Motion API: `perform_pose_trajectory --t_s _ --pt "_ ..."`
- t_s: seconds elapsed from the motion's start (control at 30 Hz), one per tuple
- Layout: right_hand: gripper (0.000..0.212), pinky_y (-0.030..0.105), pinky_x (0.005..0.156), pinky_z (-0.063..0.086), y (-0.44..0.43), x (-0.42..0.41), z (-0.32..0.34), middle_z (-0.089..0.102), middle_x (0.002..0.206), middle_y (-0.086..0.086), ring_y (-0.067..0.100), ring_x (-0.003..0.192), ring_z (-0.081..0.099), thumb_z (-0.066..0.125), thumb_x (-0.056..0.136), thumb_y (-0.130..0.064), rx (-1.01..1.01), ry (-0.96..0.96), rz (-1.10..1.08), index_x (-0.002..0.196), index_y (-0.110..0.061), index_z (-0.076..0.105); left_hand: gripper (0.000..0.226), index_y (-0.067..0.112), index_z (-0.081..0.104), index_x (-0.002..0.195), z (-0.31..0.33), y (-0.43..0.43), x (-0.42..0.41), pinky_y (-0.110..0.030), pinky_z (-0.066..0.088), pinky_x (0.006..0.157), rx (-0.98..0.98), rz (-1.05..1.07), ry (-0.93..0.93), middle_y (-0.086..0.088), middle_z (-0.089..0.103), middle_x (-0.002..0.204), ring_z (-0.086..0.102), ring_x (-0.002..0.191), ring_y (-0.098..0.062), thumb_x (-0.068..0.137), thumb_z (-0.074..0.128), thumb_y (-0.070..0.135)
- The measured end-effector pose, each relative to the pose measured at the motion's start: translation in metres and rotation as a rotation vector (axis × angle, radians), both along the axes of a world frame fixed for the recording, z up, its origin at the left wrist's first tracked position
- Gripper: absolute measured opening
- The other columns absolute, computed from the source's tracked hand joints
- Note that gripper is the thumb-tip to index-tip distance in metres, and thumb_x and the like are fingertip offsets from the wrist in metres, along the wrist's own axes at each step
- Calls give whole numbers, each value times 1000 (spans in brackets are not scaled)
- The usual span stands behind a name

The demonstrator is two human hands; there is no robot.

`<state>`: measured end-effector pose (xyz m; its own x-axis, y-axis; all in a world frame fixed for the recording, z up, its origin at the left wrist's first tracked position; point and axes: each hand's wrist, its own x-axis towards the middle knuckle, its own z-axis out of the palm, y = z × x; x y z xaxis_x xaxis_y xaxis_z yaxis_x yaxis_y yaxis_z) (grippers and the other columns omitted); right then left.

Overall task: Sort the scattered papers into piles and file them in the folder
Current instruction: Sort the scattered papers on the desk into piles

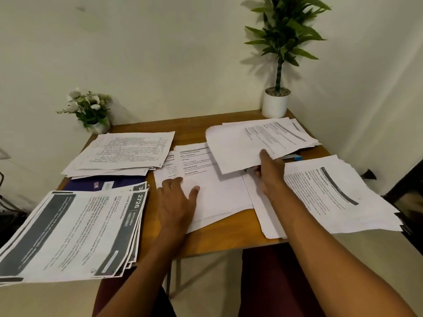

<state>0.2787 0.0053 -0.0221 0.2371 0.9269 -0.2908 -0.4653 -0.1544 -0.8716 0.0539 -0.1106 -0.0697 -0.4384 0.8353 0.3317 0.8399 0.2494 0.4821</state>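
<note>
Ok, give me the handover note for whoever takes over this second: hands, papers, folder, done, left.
Left hand: flat on the centre papers.
Right hand: pinches a sheet held above the table.
Piles: far-left pile, near-left pile, right pile.
Blue folder: partly buried under the two left piles.
Done: several piles formed.
Left: sort the centre papers, place the held sheet, free the folder and file everything.
</note>
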Motion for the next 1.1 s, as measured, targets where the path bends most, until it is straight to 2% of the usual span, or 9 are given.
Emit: perform_pose_trajectory --t_s 0.1,0.3,0.57,0.63,0.7,0.83,0.93,1.03,1.1 --pt "36 21 51 50 13 3 3 69 105 2 5 60 58 65 98 -17 -10 1 -18 132 -25 58 67 13 54 137 -3 1 -2 -38 42 103 -49 11 69 -11 58 134 52 122 -27 94 54 64" --pt "31 19 49 47 39 7 19 73 109 5 11 70 65 70 94 -10 -122 46 -1 118 -28 60 56 17 52 139 -1 0 -3 -40 51 99 -2 -17 -100 -8 62 135 58 119 -27 95 65 48" --pt "40 30 85 62 46 18 22 68 120 7 14 93 66 63 95 -4 -183 -48 -117 130 -20 54 60 17 36 155 7 -2 -10 -43 57 95 41 32 -430 -6 63 136 63 119 -27 102 59 34" --pt "52 22 77 61 38 14 23 61 135 3 15 108 64 57 97 -5 -152 -174 -199 143 -23 45 47 16 50 147 3 0 -13 -40 58 92 72 34 -464 -5 67 130 65 115 -24 103 55 33" --pt "68 12 62 56 24 6 20 53 146 2 16 122 60 53 95 1 -42 -267 -211 155 -25 33 32 15 66 126 -2 1 -14 -28 57 73 107 23 -468 -4 73 115 69 102 -23 104 52 33" --pt "51 14 78 57 -1 -16 9 49 150 -1 19 135 50 54 96 1 95 -400 -89 142 -22 54 20 16 69 103 -2 1 -16 -17 45 60 156 70 -503 -4 73 97 69 89 -21 103 57 32" --pt "37 25 102 51 -9 -29 7 59 138 -6 16 133 52 58 99 -5 139 -536 92 133 -18 64 18 15 68 106 5 -2 -15 -22 53 67 208 111 -565 -4 72 100 70 93 -21 101 59 30" --pt "39 26 105 46 -14 -39 4 61 141 -1 18 132 54 61 100 -14 130 -640 294 139 -15 60 21 10 65 118 11 -7 -14 -15 51 72 259 127 -640 -6 71 107 68 97 -19 102 59 22" --pt "42 31 107 46 -17 -44 4 60 143 1 20 133 54 63 99 -17 115 -685 368 141 -15 58 27 11 61 126 15 -9 -15 -29 59 81 279 113 -716 -8 71 114 69 103 -21 100 61 19"
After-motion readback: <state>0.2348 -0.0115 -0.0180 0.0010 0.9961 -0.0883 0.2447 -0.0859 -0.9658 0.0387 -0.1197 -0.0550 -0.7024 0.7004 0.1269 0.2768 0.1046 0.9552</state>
